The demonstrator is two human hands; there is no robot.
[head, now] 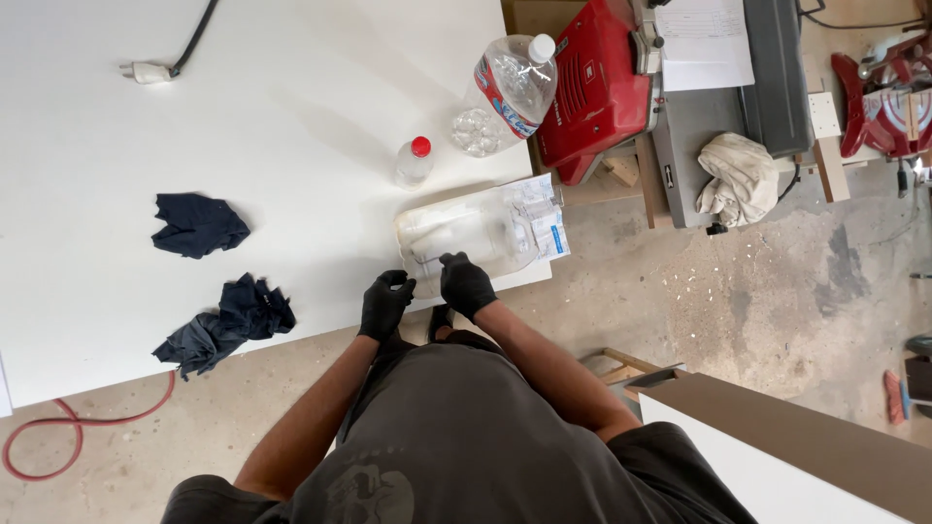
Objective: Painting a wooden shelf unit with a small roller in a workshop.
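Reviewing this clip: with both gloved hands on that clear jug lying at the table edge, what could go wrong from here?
The clear jug lies on its side at the white table's front edge, where the left hand and right hand meet it; it could roll or slip off onto the concrete floor. If its cap is loose, liquid may spill. The large bottle also leans near the table edge and could be knocked.

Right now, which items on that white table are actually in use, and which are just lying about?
In use:
- clear plastic jug lying on its side at the table edge
- left hand and right hand, black-gloved, at the jug's near end

Lying about:
- small red-capped bottle
- large water bottle
- two dark rags
- plug and cord
- red machine, off the table
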